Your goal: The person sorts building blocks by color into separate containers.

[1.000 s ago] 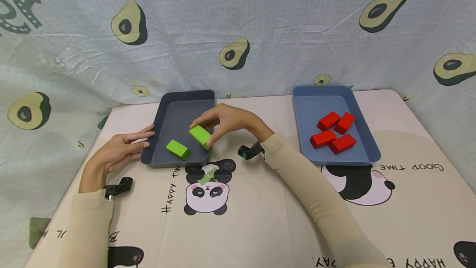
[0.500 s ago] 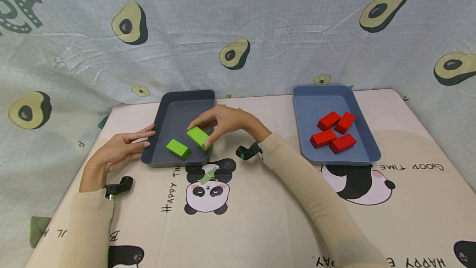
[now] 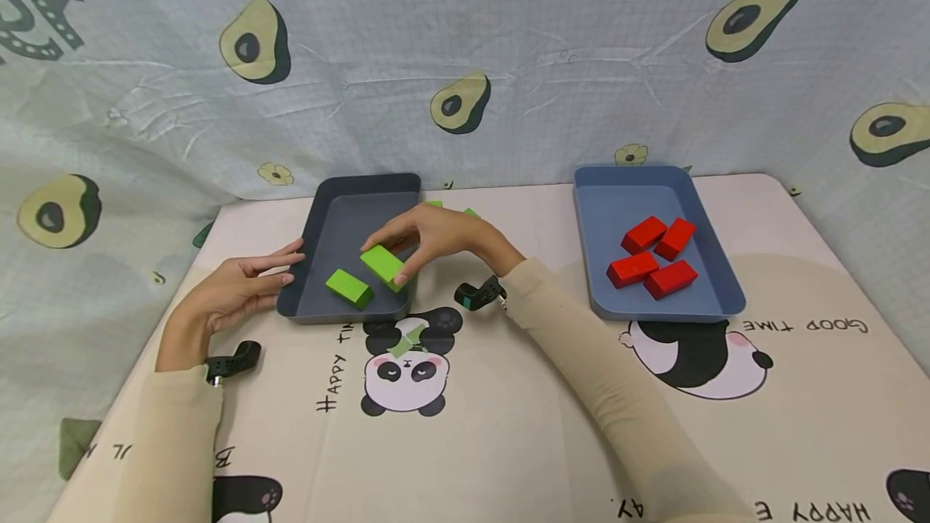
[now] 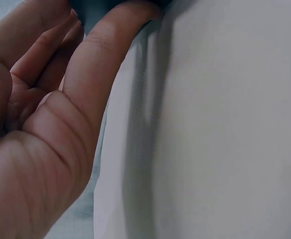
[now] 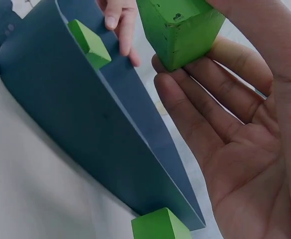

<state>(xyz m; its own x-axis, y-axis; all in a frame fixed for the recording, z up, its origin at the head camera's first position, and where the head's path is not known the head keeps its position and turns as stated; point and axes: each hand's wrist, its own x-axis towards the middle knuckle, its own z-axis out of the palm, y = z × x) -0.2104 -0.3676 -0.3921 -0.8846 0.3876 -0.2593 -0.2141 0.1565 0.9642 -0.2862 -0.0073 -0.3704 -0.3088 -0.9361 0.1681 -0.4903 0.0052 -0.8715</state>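
Between thumb and fingers my right hand [image 3: 443, 232] pinches a green block [image 3: 383, 265] above the right side of a dark grey-blue tray [image 3: 349, 208]. The right wrist view shows that held block [image 5: 183, 35] up close, higher than the tray wall [image 5: 85, 114]. A second green block [image 3: 349, 288] lies inside the tray near its front. My left hand [image 3: 243, 289] rests its fairly straight fingers against the tray's left rim. In the left wrist view, the left thumb [image 4: 98, 64] reaches the tray's edge.
A lighter blue tray [image 3: 628, 184] on the right holds several red blocks [image 3: 672, 279]. Behind my right hand, parts of green blocks [image 3: 471, 212] show on the table; one green block [image 5: 160, 226] stands outside the tray wall. A patterned cloth [image 3: 552, 87] hangs behind the table.
My right hand has moved slightly left with the green block, farther over the dark tray. More of the green blocks behind it now shows. The left hand has stayed at the rim.
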